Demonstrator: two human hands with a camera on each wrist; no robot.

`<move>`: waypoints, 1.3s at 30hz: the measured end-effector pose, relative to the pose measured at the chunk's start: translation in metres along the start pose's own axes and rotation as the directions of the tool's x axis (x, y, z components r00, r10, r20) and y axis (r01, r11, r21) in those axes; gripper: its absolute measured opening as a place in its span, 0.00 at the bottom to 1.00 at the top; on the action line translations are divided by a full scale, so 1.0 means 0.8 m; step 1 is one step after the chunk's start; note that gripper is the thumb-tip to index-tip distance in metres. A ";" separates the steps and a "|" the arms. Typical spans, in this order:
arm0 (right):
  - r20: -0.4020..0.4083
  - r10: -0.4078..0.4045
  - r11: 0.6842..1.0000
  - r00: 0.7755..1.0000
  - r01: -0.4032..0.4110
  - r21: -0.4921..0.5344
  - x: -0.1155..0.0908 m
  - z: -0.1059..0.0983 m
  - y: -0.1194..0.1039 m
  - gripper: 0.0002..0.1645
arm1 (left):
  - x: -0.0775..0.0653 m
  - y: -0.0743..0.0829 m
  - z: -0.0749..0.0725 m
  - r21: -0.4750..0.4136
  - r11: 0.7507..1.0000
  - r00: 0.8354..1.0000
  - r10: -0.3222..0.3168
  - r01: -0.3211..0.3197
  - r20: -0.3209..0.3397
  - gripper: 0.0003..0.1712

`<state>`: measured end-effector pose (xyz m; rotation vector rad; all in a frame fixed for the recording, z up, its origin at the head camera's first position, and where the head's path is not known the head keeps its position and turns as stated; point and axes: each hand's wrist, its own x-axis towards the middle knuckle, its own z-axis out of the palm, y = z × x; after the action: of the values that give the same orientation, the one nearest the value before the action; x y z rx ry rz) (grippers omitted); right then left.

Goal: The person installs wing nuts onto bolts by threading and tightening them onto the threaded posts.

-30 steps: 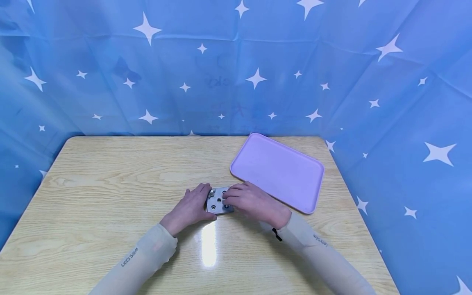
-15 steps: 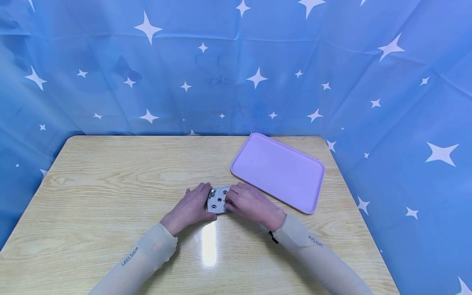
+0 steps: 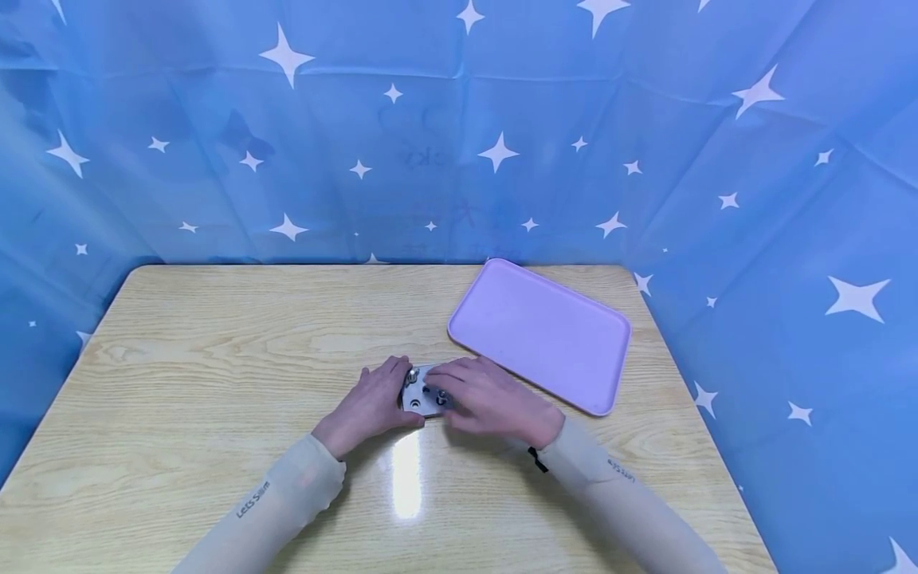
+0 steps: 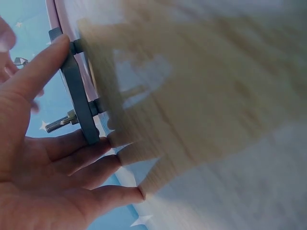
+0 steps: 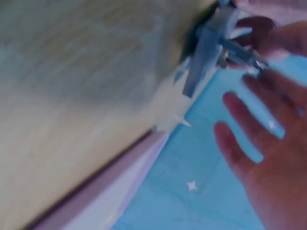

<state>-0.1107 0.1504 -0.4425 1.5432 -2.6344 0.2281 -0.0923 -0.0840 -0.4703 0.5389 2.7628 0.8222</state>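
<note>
A grey metal plate [image 3: 429, 404] with several holes stands just above the wooden table on dark round pieces [image 4: 98, 106]. My left hand [image 3: 370, 402] grips its left end, thumb on the near edge and fingers at the far edge. A threaded bolt [image 4: 58, 124] with a hex nut [image 4: 72, 116] sticks up by the left fingertips. My right hand [image 3: 495, 401] is at the plate's right end, its thumb and fingers spread around a second bolt [image 3: 442, 395]. That bolt [image 4: 20, 61] shows in the gap between them. The right wrist view is blurred, so light contact is hard to judge.
A shallow purple tray [image 3: 541, 335] lies at an angle behind and right of the hands, near the right forearm. The wooden table [image 3: 215, 343] ends at a blue star-patterned curtain [image 3: 323, 135] at the back and sides.
The right hand's fingers closed in on the right bolt half a second ago, and now are spread again, with the bolt showing between them. Left hand and plate stay put.
</note>
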 end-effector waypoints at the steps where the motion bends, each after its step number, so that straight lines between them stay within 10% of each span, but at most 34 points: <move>1: 0.021 -0.026 1.000 0.999 0.026 0.009 -0.002 -0.003 0.002 0.28 | 0.000 0.000 -0.001 -0.003 1.000 1.000 -0.005 0.005 0.004 0.52; 11: 0.093 -0.120 0.991 0.988 0.125 -0.054 -0.003 -0.015 0.009 0.28 | 0.002 0.001 -0.001 -0.012 0.999 0.999 -0.037 0.037 0.019 0.54; 22: -0.035 -0.072 0.993 0.997 0.069 -0.098 0.006 0.002 0.005 0.06 | 0.001 0.002 0.002 -0.024 0.999 0.999 -0.034 0.034 0.001 0.54; 31: -0.130 0.063 0.984 0.989 -0.084 -0.159 0.009 0.016 -0.006 0.13 | 0.001 0.002 0.002 -0.027 0.999 0.999 -0.037 0.037 0.001 0.56; 39: -0.020 0.082 0.994 0.996 -0.083 -0.065 0.003 0.005 -0.005 0.25 | 0.000 0.002 0.001 -0.020 0.999 1.000 -0.026 0.026 0.000 0.54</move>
<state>-0.1084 0.1459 -0.4461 1.4081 -2.6674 0.1575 -0.0919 -0.0823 -0.4705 0.4979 2.7525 0.8438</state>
